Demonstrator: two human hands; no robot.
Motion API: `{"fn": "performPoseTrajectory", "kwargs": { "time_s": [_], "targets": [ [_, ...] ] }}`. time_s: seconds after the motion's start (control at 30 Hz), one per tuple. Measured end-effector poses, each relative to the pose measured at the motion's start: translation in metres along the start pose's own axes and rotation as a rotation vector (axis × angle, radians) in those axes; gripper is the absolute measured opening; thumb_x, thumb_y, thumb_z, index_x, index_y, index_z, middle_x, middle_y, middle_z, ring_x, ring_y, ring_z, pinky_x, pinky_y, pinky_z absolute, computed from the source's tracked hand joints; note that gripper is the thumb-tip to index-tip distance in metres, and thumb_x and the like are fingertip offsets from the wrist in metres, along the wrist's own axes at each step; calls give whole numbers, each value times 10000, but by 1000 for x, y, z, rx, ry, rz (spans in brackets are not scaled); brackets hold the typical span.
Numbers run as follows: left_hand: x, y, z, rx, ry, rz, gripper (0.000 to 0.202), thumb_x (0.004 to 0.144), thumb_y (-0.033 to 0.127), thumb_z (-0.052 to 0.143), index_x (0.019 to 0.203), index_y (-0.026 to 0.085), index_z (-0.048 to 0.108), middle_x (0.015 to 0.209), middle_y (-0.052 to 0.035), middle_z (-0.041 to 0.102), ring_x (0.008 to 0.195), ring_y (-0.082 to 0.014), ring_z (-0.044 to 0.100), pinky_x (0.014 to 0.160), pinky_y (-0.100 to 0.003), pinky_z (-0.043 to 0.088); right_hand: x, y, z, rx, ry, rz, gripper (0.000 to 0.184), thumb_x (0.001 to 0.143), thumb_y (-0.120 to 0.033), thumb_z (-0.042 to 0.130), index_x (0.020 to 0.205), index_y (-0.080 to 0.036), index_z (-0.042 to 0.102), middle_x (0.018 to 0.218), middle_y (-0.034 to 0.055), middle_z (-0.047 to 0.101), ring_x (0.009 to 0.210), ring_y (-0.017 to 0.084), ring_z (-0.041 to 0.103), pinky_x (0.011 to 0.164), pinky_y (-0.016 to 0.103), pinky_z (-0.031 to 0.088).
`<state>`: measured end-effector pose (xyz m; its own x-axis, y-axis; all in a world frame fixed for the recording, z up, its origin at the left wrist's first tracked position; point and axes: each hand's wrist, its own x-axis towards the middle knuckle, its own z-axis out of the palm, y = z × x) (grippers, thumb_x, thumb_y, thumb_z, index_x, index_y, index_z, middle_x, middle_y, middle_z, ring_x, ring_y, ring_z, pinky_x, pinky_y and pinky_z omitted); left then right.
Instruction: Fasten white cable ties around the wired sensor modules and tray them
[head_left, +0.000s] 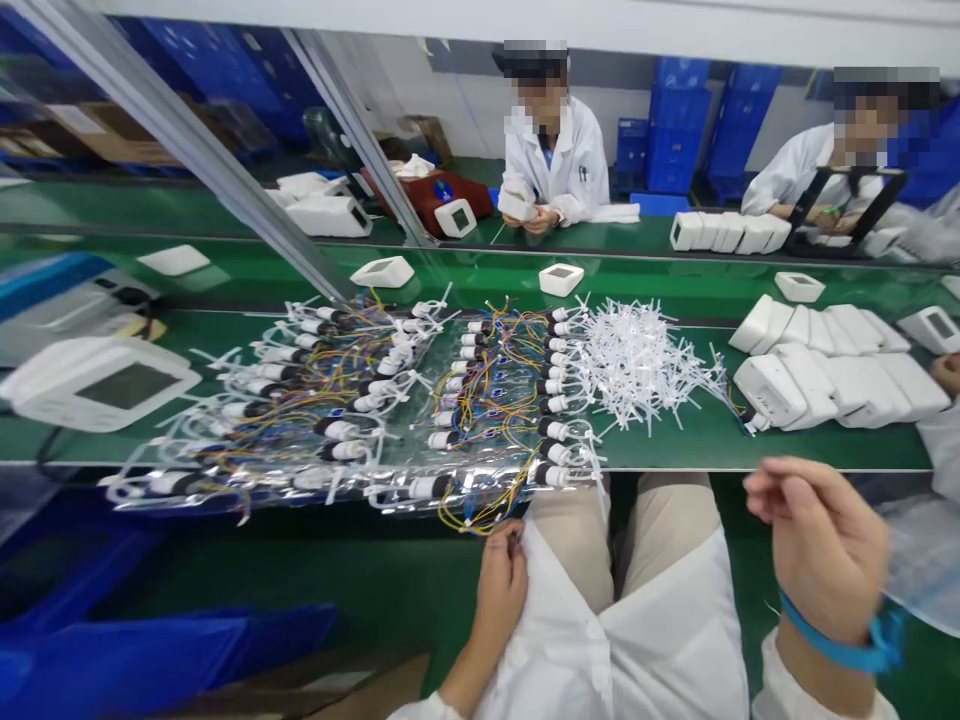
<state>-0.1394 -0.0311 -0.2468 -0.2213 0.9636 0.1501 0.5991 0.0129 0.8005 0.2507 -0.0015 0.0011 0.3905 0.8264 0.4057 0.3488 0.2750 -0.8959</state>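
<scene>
My left hand [501, 580] is low at the bench's front edge, its fingers curled together beside a bundle of yellow and blue wires [480, 515]. Whatever those fingers hold, if anything, is too small to make out. My right hand [829, 545], with a blue band at the wrist, is raised in front of the bench on the right. Its fingers are curled in, slightly blurred, and nothing shows in them. Rows of white-and-black cylindrical connectors with coloured wires [487, 380] lie on clear plastic bags. Beside them is a heap of white cable ties [630, 365].
White device housings [840, 385] stand in rows on the right. A white device with a grey screen [112, 385] sits at the left. Beyond the bench runs a green conveyor [465, 285] carrying several devices. Two co-workers [559, 150] in white coats sit across it.
</scene>
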Motion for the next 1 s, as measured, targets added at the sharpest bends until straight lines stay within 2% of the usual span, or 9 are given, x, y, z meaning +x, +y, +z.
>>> {"fn": "performPoseTrajectory", "kwargs": {
  "time_s": [0.13, 0.17, 0.27, 0.4, 0.57, 0.73, 0.83, 0.9, 1.0],
  "targets": [
    [9, 22, 6, 71, -1, 159, 286, 1102, 354, 475, 1267, 231, 674, 1339, -156, 723, 1311, -336, 677, 1180, -556, 533, 35, 50, 7, -302, 106, 116, 382, 998, -517, 712, 1181, -208, 843, 1103, 153, 850, 879, 306, 776, 804, 462, 637],
    [12, 28, 9, 97, -19, 195, 285, 1105, 363, 481, 1245, 233, 692, 1348, -156, 721, 1318, -341, 666, 1178, -558, 526, 42, 66, 6, -376, 134, 100, 417, 985, -517, 691, 1210, -198, 840, 1155, 165, 848, 895, 309, 775, 841, 472, 639],
    [22, 46, 20, 224, -57, 254, 293, 1089, 386, 513, 1174, 225, 742, 1330, -170, 716, 1264, -371, 653, 1113, -563, 532, 55, 112, 4, -512, 149, -12, 488, 984, -494, 602, 1301, -190, 813, 1395, 208, 773, 1167, 363, 745, 907, 487, 647],
    [34, 63, 36, 406, -62, 270, 328, 1078, 378, 508, 1101, 192, 776, 1273, -216, 707, 1171, -416, 642, 972, -545, 547, 63, 151, 6, -601, 102, -32, 618, 946, -473, 570, 1435, -133, 735, 1464, 265, 662, 1030, 334, 728, 921, 541, 648],
    [42, 65, 46, 472, -71, 329, 298, 1068, 334, 520, 1068, 195, 783, 1230, -206, 719, 1213, -419, 644, 977, -513, 532, 69, 164, 13, -678, 95, 24, 670, 949, -490, 591, 1478, -92, 693, 1240, 218, 627, 851, 304, 658, 951, 572, 610],
    [43, 61, 46, 501, -88, 297, 295, 1055, 345, 529, 1055, 197, 784, 1238, -206, 729, 1211, -427, 652, 972, -516, 533, 75, 160, 19, -753, 99, 89, 558, 927, -535, 669, 1338, -157, 681, 1271, 220, 566, 1086, 411, 662, 980, 579, 569],
    [43, 60, 46, 489, -95, 294, 303, 1053, 363, 526, 1048, 204, 783, 1235, -206, 735, 1204, -427, 655, 969, -522, 535, 77, 158, 21, -755, 71, 104, 476, 920, -526, 664, 1239, -172, 657, 1206, 215, 629, 1054, 407, 674, 937, 553, 574],
    [43, 60, 45, 472, -101, 295, 300, 1054, 367, 523, 1042, 213, 780, 1235, -198, 738, 1200, -418, 659, 968, -516, 538, 78, 158, 21, -748, 45, 98, 463, 923, -506, 640, 1244, -173, 653, 1151, 198, 685, 1031, 393, 689, 924, 534, 582],
    [44, 61, 43, 449, -119, 278, 300, 1051, 375, 524, 1044, 219, 779, 1230, -190, 739, 1188, -409, 666, 963, -510, 541, 77, 160, 19, -725, 37, 52, 515, 940, -469, 591, 1342, -155, 663, 1228, 218, 736, 1109, 385, 705, 982, 525, 587]
  ]
}}
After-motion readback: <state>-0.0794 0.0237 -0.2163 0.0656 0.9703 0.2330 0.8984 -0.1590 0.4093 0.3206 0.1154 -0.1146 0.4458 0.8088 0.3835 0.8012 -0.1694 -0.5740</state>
